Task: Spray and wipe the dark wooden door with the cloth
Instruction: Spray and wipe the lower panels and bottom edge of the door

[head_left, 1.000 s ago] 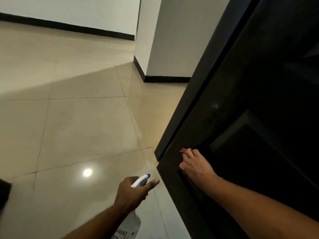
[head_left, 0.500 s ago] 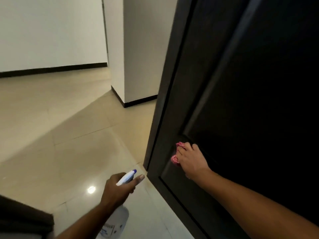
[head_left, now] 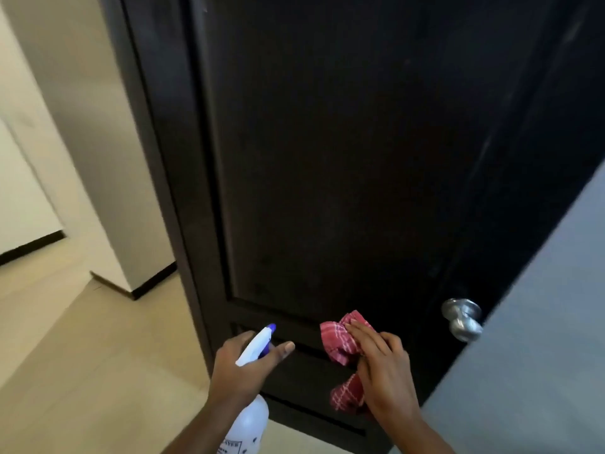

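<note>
The dark wooden door (head_left: 343, 158) fills most of the view, standing ajar with recessed panels. My right hand (head_left: 384, 375) presses a red checked cloth (head_left: 342, 345) flat against the door's middle rail, fingers spread over it. My left hand (head_left: 244, 362) grips a white spray bottle (head_left: 248, 417) by its neck, index finger stretched beside the blue-tipped nozzle (head_left: 270, 329), which points at the door just left of the cloth.
A silver round door knob (head_left: 463, 317) sticks out at the door's right edge. A grey wall (head_left: 540, 355) lies to the right. Beige floor tiles (head_left: 82, 371) and a white wall corner with dark skirting (head_left: 98, 191) are at the left.
The view has swung up and right from the door's lower corner to its middle. My right hand has slid the cloth up toward the knob, and the bottle has come up to the door.
</note>
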